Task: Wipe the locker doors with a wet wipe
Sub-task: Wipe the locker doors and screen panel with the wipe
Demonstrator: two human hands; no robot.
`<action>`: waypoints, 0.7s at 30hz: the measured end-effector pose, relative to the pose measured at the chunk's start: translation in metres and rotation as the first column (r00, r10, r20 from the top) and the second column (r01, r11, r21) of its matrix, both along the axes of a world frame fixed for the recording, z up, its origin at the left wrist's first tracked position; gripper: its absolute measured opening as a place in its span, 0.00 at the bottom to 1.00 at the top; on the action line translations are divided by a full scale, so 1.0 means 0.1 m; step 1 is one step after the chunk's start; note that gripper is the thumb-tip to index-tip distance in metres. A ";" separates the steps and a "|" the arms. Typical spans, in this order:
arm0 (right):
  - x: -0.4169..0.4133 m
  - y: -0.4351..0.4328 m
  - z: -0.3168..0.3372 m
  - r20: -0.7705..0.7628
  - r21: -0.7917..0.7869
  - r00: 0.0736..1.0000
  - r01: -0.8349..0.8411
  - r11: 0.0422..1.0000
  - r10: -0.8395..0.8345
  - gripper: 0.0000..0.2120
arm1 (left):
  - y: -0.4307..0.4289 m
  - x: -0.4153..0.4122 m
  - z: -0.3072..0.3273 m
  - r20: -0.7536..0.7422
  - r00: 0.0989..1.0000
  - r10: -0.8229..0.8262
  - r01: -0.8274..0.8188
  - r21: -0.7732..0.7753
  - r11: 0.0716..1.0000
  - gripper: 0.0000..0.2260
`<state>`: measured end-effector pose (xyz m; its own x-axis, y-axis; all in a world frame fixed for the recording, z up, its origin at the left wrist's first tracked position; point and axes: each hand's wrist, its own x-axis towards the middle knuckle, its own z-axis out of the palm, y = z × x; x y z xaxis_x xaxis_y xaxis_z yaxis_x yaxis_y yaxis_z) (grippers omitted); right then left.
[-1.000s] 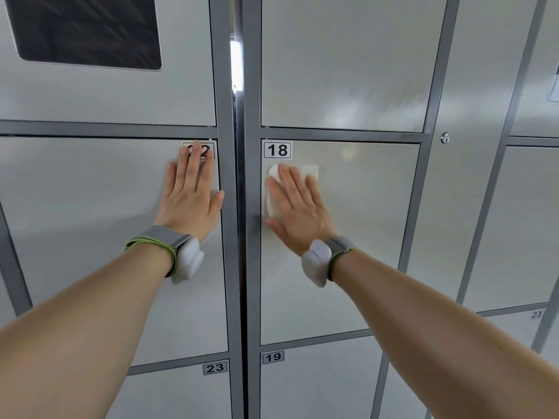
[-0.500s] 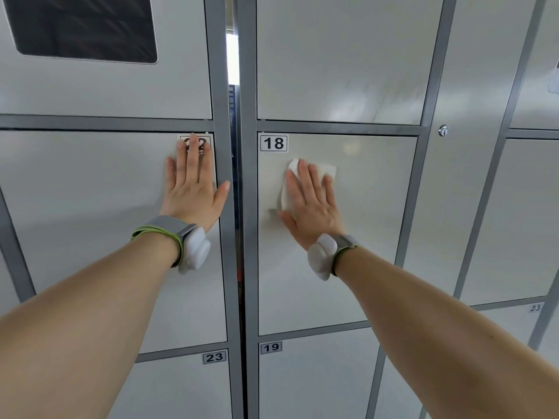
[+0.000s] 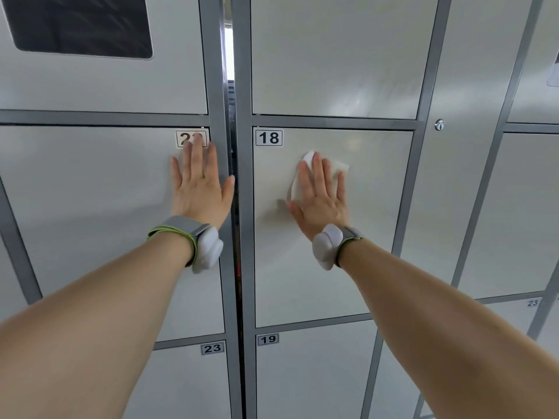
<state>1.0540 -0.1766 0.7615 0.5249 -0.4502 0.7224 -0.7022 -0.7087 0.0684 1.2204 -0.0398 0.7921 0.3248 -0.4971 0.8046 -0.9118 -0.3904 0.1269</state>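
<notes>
Shared locker area, grey locker doors point(image 3: 372, 237) in steel frames point(image 3: 243, 207) stood all round the fingers point(image 3: 317, 170) of the right hand point(image 3: 320, 204), plate 18 point(image 3: 269, 137) up-left of them, plate 19 point(image 3: 268, 339) and plate 23 point(image 3: 212, 348) well below, round lock point(image 3: 439, 124) to their upper right.

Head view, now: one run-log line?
phase: wiping | right hand: flat, presses wet wipe on door 18 | left hand: flat on adjacent door

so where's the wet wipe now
In the head view the wet wipe is pressed on locker door 18, right of centre, under the right hand, below and right of the 18 label.
</notes>
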 end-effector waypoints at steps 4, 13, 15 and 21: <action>-0.08 -0.01 -0.23 -0.046 0.038 0.999 -0.023 0.999 0.025 0.37 | -0.10 -0.11 -0.19 0.091 0.990 -0.109 0.108 0.019 0.994 0.28; -0.31 -0.26 0.01 0.007 -0.028 0.999 0.052 0.998 -0.052 0.36 | -0.37 -0.25 -0.34 0.087 0.984 -0.155 0.160 -0.051 0.986 0.31; -0.30 -0.28 0.04 0.051 0.002 0.997 0.053 0.999 -0.053 0.36 | -0.44 -0.30 -0.39 0.065 0.987 -0.148 0.153 -0.082 0.985 0.31; -0.47 -0.34 -0.54 -0.022 0.058 1.000 0.013 0.998 -0.012 0.36 | -0.57 -0.37 -0.44 0.079 0.994 -0.069 0.077 -0.105 0.992 0.33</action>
